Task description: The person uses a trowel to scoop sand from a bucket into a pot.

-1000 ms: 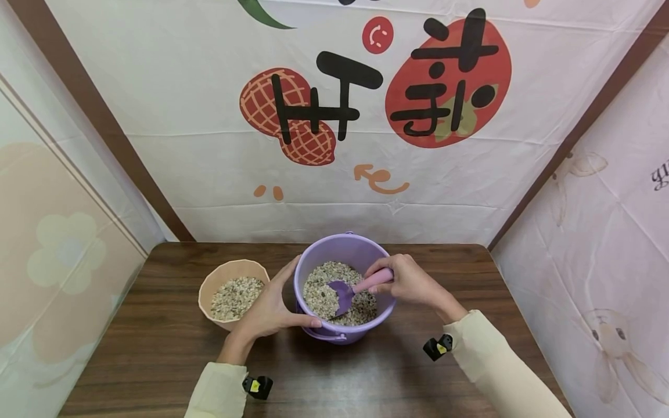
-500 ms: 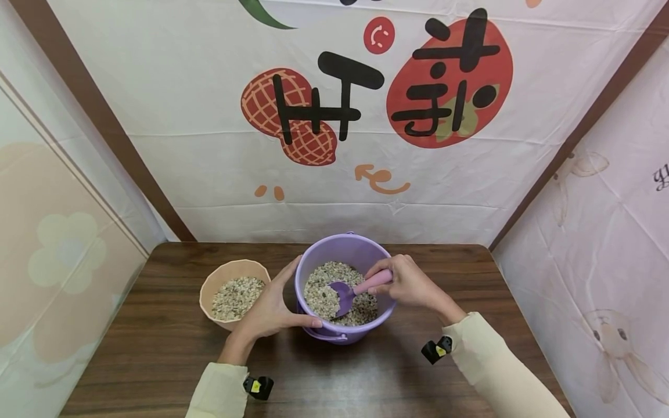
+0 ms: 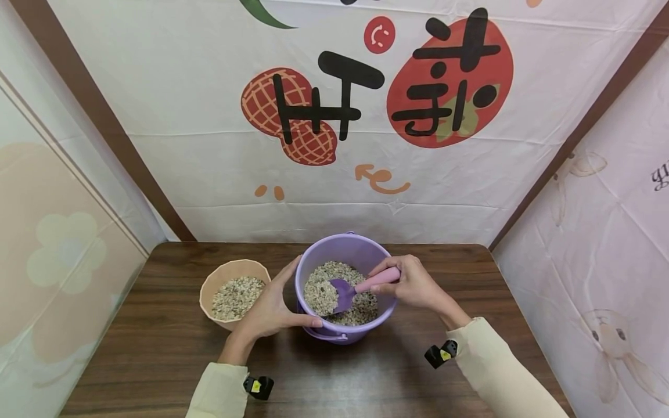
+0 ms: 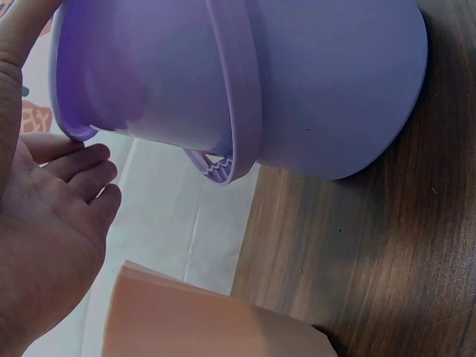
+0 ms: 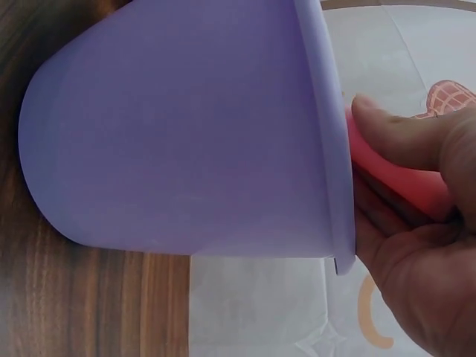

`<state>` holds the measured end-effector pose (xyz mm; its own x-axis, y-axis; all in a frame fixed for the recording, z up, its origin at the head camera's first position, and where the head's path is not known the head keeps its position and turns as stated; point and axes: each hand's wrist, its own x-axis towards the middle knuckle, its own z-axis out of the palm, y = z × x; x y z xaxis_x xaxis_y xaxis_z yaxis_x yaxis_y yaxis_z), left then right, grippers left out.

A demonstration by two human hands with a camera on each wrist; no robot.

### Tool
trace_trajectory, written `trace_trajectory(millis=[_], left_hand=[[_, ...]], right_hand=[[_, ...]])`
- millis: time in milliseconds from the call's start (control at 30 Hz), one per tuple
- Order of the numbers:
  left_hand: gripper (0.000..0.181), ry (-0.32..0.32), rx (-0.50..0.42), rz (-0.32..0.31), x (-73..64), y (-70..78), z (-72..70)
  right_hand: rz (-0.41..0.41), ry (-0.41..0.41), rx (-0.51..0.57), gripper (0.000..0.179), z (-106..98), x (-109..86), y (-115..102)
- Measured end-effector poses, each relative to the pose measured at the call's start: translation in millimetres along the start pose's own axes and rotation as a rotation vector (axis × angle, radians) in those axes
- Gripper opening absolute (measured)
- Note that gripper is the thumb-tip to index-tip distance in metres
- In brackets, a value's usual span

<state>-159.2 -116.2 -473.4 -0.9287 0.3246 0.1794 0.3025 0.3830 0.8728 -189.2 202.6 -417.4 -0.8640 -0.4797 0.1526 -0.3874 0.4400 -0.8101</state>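
A purple bucket [image 3: 342, 247] holds a bed of mixed pale and dark grains [image 3: 340, 271]. My left hand [image 3: 268, 307] holds its rim from the left, thumb on the near edge and fingers along the left side; the left wrist view shows fingertips at the rim. My right hand [image 3: 413, 281] grips the pink handle [image 3: 378, 280] of a scoop over the bucket's right rim. The scoop's purple blade [image 3: 343, 295] is inside the bucket, tilted among the grains, its tip partly covered. In the right wrist view, the bucket wall hides the blade.
A peach bowl [image 3: 211, 284] with similar grains stands left of the bucket, partly behind my left hand. The bucket's handle [image 3: 326, 335] hangs at the near side. The brown wooden table [image 3: 366, 377] ends against a printed cloth wall [image 3: 219, 220]; more cloth flanks both sides.
My right hand has shifted slightly right with the scoop, and the blade has moved a little among the grains. The left hand, bucket and bowl look unmoved.
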Motion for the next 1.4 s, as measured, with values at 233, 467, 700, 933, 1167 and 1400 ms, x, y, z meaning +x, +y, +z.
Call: trace_trajectory(millis=[233,467,700,933,1167,1400], left_hand=[[0.131,0.001,0.004,0.012,0.6,-0.7,0.0],[0.131,0.001,0.005,0.008,0.6,-0.7,0.1],[0.131,0.003,0.005,0.001,0.3,-0.5,0.4],[0.131,0.003,0.005,0.006,0.3,-0.1,0.5],[0.131,0.006,0.010,-0.005,0.0,-0.4,0.4],[0.131,0.006,0.007,0.004,0.5,-0.6,0.6]], right_hand=[[0.034,0.032,0.110,0.019,-1.3,-4.3,4.3],[0.039,0.100,0.179,0.021,-3.3,-13.1,7.4],[0.086,0.187,0.214,0.023,-4.9,-24.0,8.5],[0.104,0.277,0.241,0.025,-9.3,-32.6,7.4],[0.103,0.314,0.291,0.026,-14.0,-40.1,3.4],[0.115,0.348,0.233,0.028,-18.9,-48.9,4.0]])
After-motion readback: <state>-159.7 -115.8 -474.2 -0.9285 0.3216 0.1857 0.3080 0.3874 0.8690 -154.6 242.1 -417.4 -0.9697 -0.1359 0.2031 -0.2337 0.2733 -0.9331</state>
